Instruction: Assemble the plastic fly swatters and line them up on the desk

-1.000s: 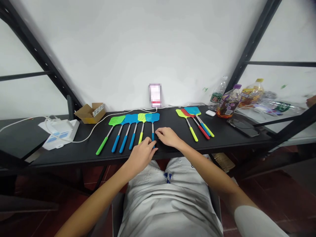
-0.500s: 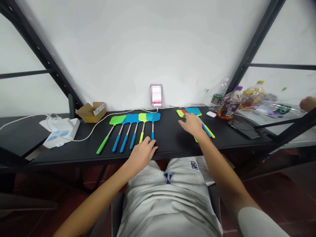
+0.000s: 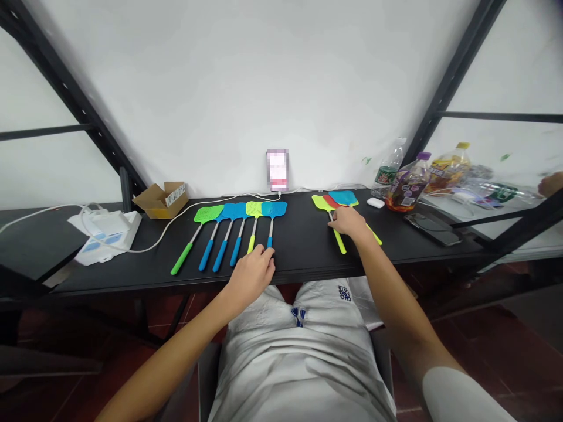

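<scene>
A row of fly swatters lies on the black table, heads overlapping. A green fly swatter is at its left end and a blue fly swatter at its right end. My left hand is closed around the lower handle of that right-end blue one. To the right lies a smaller fanned group. My right hand pinches the yellow-green fly swatter there by its shaft. Beside its head show a red fly swatter and another blue fly swatter; my right hand hides most of their handles.
A phone leans on the wall, plugged into a white cable. An opened cardboard box and a white power strip sit at left. Drink bottles, a white earbud case and a dark phone are at right.
My right hand went from beside the blue handle to the right-hand group and took hold of the yellow-green fly swatter, whose handle shifted slightly left. My left hand stays at the blue handle.
</scene>
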Action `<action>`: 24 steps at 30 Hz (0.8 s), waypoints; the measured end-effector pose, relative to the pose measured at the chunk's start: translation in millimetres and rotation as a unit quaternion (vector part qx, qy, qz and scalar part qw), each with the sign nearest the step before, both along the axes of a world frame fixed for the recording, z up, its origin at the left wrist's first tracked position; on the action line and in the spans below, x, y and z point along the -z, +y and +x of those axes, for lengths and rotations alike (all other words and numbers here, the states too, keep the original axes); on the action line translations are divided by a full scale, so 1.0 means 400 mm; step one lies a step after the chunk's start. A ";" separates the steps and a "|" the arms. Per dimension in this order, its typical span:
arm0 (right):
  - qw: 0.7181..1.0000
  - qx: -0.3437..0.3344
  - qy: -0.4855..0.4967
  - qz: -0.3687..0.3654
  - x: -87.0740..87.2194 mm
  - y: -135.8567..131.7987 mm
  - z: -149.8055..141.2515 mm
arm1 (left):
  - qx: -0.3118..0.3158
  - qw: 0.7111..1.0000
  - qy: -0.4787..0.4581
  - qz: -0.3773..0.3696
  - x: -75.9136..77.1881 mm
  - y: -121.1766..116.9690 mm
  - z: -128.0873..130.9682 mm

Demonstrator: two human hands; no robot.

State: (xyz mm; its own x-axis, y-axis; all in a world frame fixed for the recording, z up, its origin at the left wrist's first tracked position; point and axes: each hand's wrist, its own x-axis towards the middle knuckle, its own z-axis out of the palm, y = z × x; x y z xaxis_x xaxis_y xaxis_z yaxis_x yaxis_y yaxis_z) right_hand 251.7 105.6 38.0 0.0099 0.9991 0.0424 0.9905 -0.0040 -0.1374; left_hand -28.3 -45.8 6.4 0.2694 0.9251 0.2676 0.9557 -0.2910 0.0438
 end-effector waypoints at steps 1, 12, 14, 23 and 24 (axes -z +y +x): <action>1.000 -0.004 -0.001 0.000 0.002 0.001 -0.001 | -0.015 1.000 -0.003 -0.007 -0.006 -0.004 0.001; 1.000 -0.013 0.007 0.002 0.010 0.013 0.005 | -0.052 0.994 -0.001 -0.096 -0.050 -0.041 0.005; 1.000 -0.014 0.010 0.003 0.011 0.014 0.006 | -0.053 0.996 0.002 -0.076 -0.044 -0.027 0.007; 1.000 0.004 0.011 0.007 0.010 0.004 0.000 | -0.044 0.999 0.016 -0.027 -0.037 0.024 0.022; 1.000 0.009 0.009 0.007 0.010 0.002 -0.002 | -0.046 0.998 0.020 -0.026 -0.037 0.025 0.023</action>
State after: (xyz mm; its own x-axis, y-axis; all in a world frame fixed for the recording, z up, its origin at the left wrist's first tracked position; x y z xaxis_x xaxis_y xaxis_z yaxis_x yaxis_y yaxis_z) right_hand 251.0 106.5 34.1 0.0295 0.9979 0.0569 0.9876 -0.0203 -0.1558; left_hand -19.2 -35.8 21.2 0.1912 0.9589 0.2095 0.9798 -0.1993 0.0182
